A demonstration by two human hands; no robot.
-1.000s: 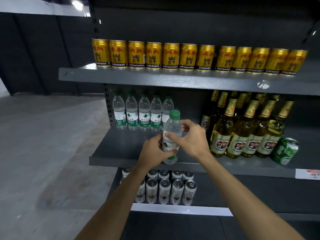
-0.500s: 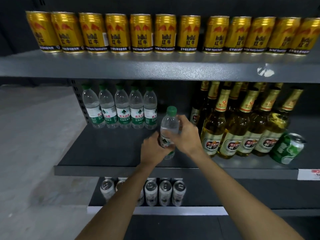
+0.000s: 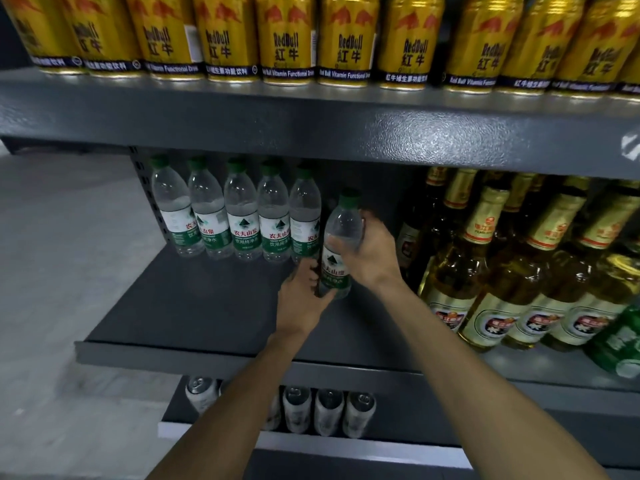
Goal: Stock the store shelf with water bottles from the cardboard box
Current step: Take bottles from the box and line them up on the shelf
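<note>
Since the earlier frames the view has closed in on the shelf (image 3: 194,317), and the bottle (image 3: 337,244) has travelled from over the front edge toward the back, close to the row (image 3: 239,216) of five water bottles at the back left corner.

That row runs along the back edge with labels facing out, so the open spot just right of its last bottle looks like the target. Beer bottles (image 3: 485,271) crowd the shelf's right half, which probably explains the narrow approach between them and the row.

Both hands carry the bottle upright, likely to steady it and turn its label forward. The right hand (image 3: 370,254) wraps its shoulder, fingers curled round the clear plastic. The left hand (image 3: 301,299) grips the base, thumb against the label; its other fingers are hidden behind the bottle. Whether the base touches the shelf yet I cannot tell.
</note>
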